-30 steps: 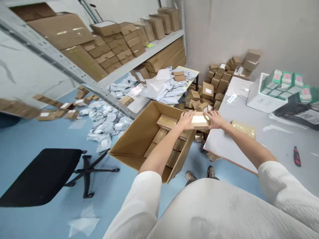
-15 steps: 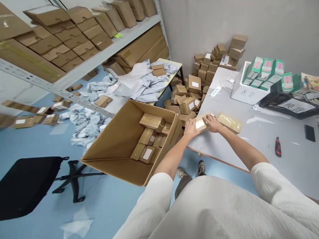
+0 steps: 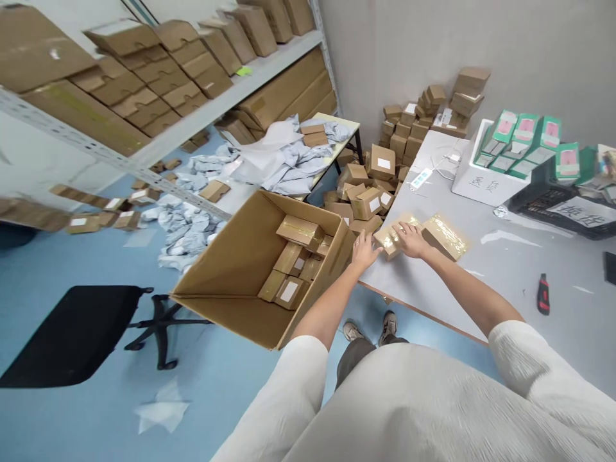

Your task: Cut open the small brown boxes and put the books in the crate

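Near the centre, a large brown open cardboard box [image 3: 226, 253]; inside, by the right wall, small brown taped cardboard cartons [image 3: 291, 292]. To the right, a flat light-grey table [image 3: 500, 276]. On its near-left part, a small brown rectangular taped carton [image 3: 389, 240], just left of a long brown tape-wrapped carton [image 3: 445, 235]. Farther right on it, a slim red-and-black utility knife [image 3: 543, 295]; behind that, a white box-shaped bin [image 3: 486, 185] with green-and-white oblong packs [image 3: 524, 138] in it, left of a black plastic crate [image 3: 568, 208]. Behind the large box, a heap of brown cardboard boxes [image 3: 382, 162]. To the upper left, grey metal shelving [image 3: 283, 54]. Far left, a black wheeled chair [image 3: 72, 333].
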`<state>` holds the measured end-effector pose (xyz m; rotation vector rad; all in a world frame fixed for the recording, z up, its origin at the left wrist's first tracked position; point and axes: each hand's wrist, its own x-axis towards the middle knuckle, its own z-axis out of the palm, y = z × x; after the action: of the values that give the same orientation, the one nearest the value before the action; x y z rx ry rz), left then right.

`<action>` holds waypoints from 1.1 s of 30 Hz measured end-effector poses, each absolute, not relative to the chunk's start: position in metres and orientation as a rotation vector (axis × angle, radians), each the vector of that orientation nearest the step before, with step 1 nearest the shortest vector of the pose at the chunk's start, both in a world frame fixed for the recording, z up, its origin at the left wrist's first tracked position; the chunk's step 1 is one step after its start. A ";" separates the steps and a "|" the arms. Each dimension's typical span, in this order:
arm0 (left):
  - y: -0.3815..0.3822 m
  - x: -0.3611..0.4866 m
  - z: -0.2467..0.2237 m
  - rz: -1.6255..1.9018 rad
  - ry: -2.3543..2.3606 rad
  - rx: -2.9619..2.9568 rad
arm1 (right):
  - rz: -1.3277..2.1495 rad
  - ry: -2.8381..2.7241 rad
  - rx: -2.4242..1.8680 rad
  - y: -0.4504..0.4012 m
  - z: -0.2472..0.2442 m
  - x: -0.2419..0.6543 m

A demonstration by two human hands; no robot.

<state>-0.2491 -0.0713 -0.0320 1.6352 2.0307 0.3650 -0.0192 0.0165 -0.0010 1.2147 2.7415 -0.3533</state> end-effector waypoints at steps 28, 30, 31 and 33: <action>-0.308 -0.575 -0.069 0.601 2.575 0.565 | -0.390 2.844 0.321 -0.037 -0.024 -0.409; -0.310 -0.583 -0.078 0.630 2.561 0.442 | -0.389 2.802 0.263 -0.032 -0.032 -0.430; -0.311 -0.587 -0.083 0.643 2.554 0.388 | -0.390 2.782 0.233 -0.029 -0.038 -0.441; -0.311 -0.595 -0.095 0.661 2.548 0.300 | -0.397 2.742 0.177 -0.023 -0.052 -0.465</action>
<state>-0.5955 -0.3108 -0.0950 0.2998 2.5475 0.6613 -0.4646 -0.0234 -0.0523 0.1773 2.7422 -0.3972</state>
